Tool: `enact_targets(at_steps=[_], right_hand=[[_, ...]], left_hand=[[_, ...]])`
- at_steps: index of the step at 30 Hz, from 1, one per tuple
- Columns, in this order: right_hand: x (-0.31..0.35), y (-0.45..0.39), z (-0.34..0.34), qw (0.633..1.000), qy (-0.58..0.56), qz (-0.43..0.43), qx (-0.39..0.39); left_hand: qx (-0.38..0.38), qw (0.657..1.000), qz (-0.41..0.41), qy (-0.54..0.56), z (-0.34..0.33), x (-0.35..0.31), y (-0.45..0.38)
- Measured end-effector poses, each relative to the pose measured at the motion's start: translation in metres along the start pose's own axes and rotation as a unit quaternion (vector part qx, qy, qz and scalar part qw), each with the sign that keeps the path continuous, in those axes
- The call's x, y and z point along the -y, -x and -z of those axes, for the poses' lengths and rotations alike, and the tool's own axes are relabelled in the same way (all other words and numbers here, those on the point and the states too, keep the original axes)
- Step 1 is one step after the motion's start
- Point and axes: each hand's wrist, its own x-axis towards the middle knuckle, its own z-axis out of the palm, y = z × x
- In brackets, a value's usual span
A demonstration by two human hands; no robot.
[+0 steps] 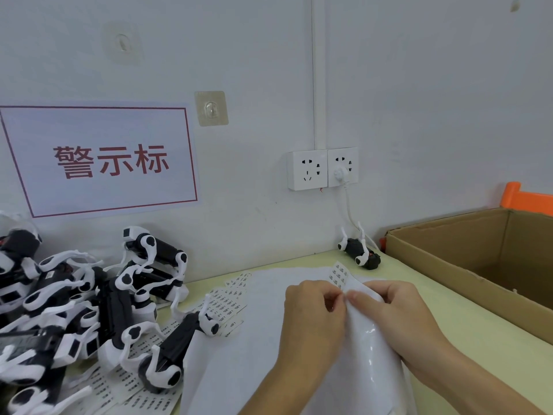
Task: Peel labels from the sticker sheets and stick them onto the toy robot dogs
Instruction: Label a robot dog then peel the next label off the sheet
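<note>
A glossy white sticker sheet (pixel 371 348) curves up from the table between my hands. My left hand (pixel 311 313) pinches its top edge, and my right hand (pixel 392 307) pinches the same edge just beside it, fingertips almost touching. A strip of printed labels (pixel 339 274) shows above my fingers. A heap of black-and-white toy robot dogs (pixel 89 313) fills the left of the table. One lone robot dog (pixel 360 254) lies by the wall, past my hands.
Loose label sheets (pixel 227 301) lie scattered beside and under the heap. White backing paper (pixel 239 354) covers the table's middle. An open cardboard box (pixel 478 265) stands at the right. Wall sockets (pixel 323 169) with a plugged cord sit behind.
</note>
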Motion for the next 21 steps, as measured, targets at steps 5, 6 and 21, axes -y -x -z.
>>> enact_targets(at_steps=[5,6,21], right_hand=[[0.0017,0.0015,0.0006,1.000,0.025,0.006,0.005],[0.0019,0.0014,0.0008,1.000,0.028,0.008,0.004],[-0.0040,-0.0027,0.0038,0.999,0.009,0.020,0.023]], left_hand=[[0.004,1.000,0.001,0.004,0.0034,0.0009,-0.0035],[0.006,1.000,0.002,0.006,0.0036,0.0009,-0.0037],[-0.007,0.999,0.019,0.051,0.0066,-0.0004,-0.0016]])
